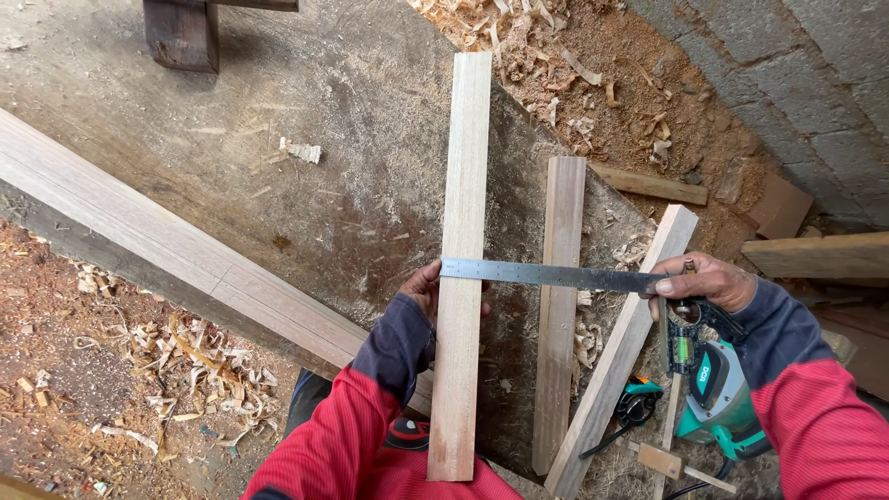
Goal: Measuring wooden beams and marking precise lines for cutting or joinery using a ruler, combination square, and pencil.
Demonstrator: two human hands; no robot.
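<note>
Across a pale planed board [460, 278], the right hand [706, 281] pinches a steel square [546, 274]; the left hand [428, 289] grips the board.

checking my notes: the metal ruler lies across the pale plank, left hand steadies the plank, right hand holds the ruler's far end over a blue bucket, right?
No bucket shows. In the head view the right hand holds the metal ruler above a green power tool. The left hand steadies the pale plank.

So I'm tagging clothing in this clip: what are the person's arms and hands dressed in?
Both arms are in long red sleeves with a fine ribbed or striped texture, each ending in a wide dark navy cuff at the wrist. The left hand and right hand are bare: no gloves, and no rings or watch can be made out. The red cloth continues onto the body at the bottom of the picture.
</note>
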